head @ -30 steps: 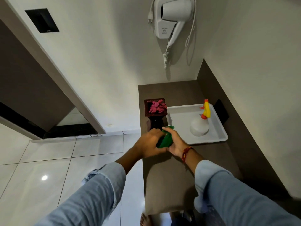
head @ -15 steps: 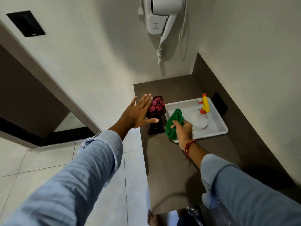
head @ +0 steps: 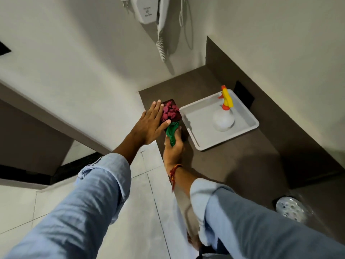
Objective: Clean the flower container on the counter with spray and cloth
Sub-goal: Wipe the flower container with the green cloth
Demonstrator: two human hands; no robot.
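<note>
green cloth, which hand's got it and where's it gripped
The right hand holds the green cloth bunched in its fist at the lower end. The left hand lies open on the flower container, gripping nothing.

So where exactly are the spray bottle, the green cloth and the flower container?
spray bottle (head: 223, 119): head view, on its round white body.
green cloth (head: 171, 132): head view, on its bunched folds.
flower container (head: 177, 118): head view, on its dark rim.
</note>
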